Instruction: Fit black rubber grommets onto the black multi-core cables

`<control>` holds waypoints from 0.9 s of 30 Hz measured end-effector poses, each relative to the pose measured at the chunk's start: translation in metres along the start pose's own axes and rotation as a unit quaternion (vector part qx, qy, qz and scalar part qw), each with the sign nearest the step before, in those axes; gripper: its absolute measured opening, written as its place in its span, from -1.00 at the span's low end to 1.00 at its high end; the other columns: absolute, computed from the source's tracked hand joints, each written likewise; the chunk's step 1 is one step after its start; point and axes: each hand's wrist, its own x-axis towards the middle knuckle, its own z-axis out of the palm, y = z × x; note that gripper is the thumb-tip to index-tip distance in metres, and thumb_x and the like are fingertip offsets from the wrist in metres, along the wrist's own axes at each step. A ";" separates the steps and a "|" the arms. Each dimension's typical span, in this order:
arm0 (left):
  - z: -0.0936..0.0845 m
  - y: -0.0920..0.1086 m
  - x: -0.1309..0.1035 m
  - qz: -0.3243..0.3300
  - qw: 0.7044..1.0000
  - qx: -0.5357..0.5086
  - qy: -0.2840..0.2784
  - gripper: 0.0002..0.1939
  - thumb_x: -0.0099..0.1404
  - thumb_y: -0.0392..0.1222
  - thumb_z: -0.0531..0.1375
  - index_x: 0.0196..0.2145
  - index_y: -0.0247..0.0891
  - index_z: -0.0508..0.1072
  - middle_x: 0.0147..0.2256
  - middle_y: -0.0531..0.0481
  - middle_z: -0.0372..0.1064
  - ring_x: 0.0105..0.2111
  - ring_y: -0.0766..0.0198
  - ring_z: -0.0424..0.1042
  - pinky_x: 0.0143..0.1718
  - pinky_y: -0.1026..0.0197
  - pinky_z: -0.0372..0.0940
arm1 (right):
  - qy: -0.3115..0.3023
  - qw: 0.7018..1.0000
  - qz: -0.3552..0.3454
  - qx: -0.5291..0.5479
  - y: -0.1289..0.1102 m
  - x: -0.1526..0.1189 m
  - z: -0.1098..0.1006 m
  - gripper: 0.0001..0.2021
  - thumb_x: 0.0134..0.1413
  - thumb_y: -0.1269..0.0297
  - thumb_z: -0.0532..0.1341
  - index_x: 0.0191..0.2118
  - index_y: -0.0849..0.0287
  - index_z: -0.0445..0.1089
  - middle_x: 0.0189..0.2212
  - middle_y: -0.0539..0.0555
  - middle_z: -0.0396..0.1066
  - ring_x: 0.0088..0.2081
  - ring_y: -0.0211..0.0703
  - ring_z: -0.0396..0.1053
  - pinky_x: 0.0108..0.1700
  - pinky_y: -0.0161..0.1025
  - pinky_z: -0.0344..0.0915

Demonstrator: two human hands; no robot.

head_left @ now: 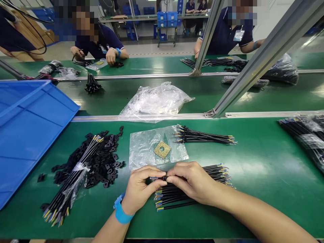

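Thumb and fingers of my left hand (144, 185) are pinched at the end of a black cable, where a small black piece (165, 178) shows between the fingertips. Coloured wire ends poke out inside that grip. My right hand (193, 182) pinches the same spot from the other side, fingertips nearly touching the left ones. Under both hands lies a row of black cables (174, 195) with blue, yellow and brown ends. Just beyond, a yellowish square sponge (162, 150) with a centre hole rests on a clear plastic bag (140, 148). Behind it is a bunch of cables (207, 135) carrying black pieces.
A tied cable bundle (73, 182) lies over a heap of small black parts (106, 158) on the left. A blue bin (32, 135) leans at far left, bagged cables (308, 138) lie at right. A metal post (240, 81) slants upward. Two co-workers sit opposite.
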 end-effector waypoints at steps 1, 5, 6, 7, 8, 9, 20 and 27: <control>0.000 -0.001 0.000 0.000 1.000 0.000 -0.001 -0.90 0.20 -0.10 0.48 -0.30 -0.09 0.71 -0.41 0.01 0.66 -0.43 0.28 0.63 -0.34 0.34 0.52 | -0.001 1.000 -0.001 0.004 0.000 0.000 0.000 -0.72 0.46 0.21 0.16 -0.22 0.17 0.58 -0.42 0.03 0.54 -0.44 -0.26 0.44 -0.31 -0.36 0.30; -0.005 -0.005 -0.003 -0.020 0.999 -0.050 -0.001 -0.61 0.11 0.09 0.49 -0.12 -0.07 0.70 -0.35 -0.03 0.68 -0.36 0.18 0.66 -0.26 0.25 0.54 | 0.003 1.000 -0.021 0.007 -0.004 0.002 -0.004 -0.73 0.46 0.19 0.17 -0.18 0.19 0.57 -0.37 0.05 0.58 -0.40 -0.26 0.47 -0.28 -0.36 0.35; -0.008 -0.006 -0.004 -0.025 0.997 -0.077 0.017 -0.49 0.10 0.20 0.46 -0.04 -0.07 0.67 -0.32 -0.05 0.68 -0.33 0.15 0.67 -0.22 0.20 0.56 | 0.007 1.000 -0.029 0.004 -0.006 0.002 -0.006 -0.73 0.47 0.18 0.17 -0.17 0.20 0.57 -0.36 0.06 0.58 -0.40 -0.26 0.48 -0.27 -0.36 0.36; -0.012 -0.006 -0.006 -0.029 0.994 -0.096 0.049 -0.42 0.13 0.29 0.40 0.01 -0.07 0.64 -0.29 -0.05 0.68 -0.30 0.13 0.67 -0.19 0.17 0.56 | 0.013 0.999 -0.036 0.000 -0.008 0.003 -0.008 -0.73 0.47 0.18 0.17 -0.16 0.20 0.57 -0.36 0.06 0.58 -0.39 -0.25 0.48 -0.27 -0.36 0.38; -0.018 -0.005 -0.007 -0.037 0.990 -0.099 0.094 -0.41 0.20 0.33 0.34 0.04 -0.08 0.62 -0.27 -0.04 0.68 -0.29 0.14 0.66 -0.17 0.15 0.55 | 0.018 0.999 -0.040 -0.006 -0.009 0.003 -0.010 -0.73 0.47 0.19 0.17 -0.16 0.20 0.56 -0.36 0.07 0.58 -0.39 -0.26 0.49 -0.27 -0.36 0.39; -0.025 -0.004 -0.008 -0.050 0.985 -0.077 0.146 -0.48 0.29 0.30 0.29 0.03 -0.08 0.62 -0.26 -0.02 0.67 -0.29 0.16 0.66 -0.18 0.17 0.54 | 0.024 0.999 -0.045 -0.013 -0.010 0.003 -0.012 -0.74 0.48 0.19 0.16 -0.16 0.20 0.56 -0.36 0.06 0.58 -0.38 -0.26 0.50 -0.27 -0.36 0.40; -0.113 -0.023 -0.038 -0.075 0.806 0.585 0.054 -0.61 0.51 0.05 0.06 -0.03 -0.18 0.60 -0.03 -0.23 0.59 0.02 -0.17 0.51 0.04 -0.17 0.34 | 0.123 0.950 0.011 -0.286 0.058 0.010 -0.078 -0.69 0.43 0.35 0.07 0.05 0.14 0.55 -0.14 0.17 0.54 -0.14 -0.01 0.53 -0.06 -0.07 0.52; -0.090 -0.039 -0.032 0.009 0.774 0.632 0.029 -0.55 0.54 0.00 0.00 -0.12 -0.30 0.63 0.01 -0.37 0.56 0.08 -0.37 0.44 -0.10 -0.25 0.30 | 0.165 0.940 0.068 -0.291 0.077 0.015 -0.091 -0.71 0.41 0.38 0.13 0.06 0.18 0.57 -0.15 0.16 0.50 -0.15 -0.07 0.50 -0.06 -0.15 0.46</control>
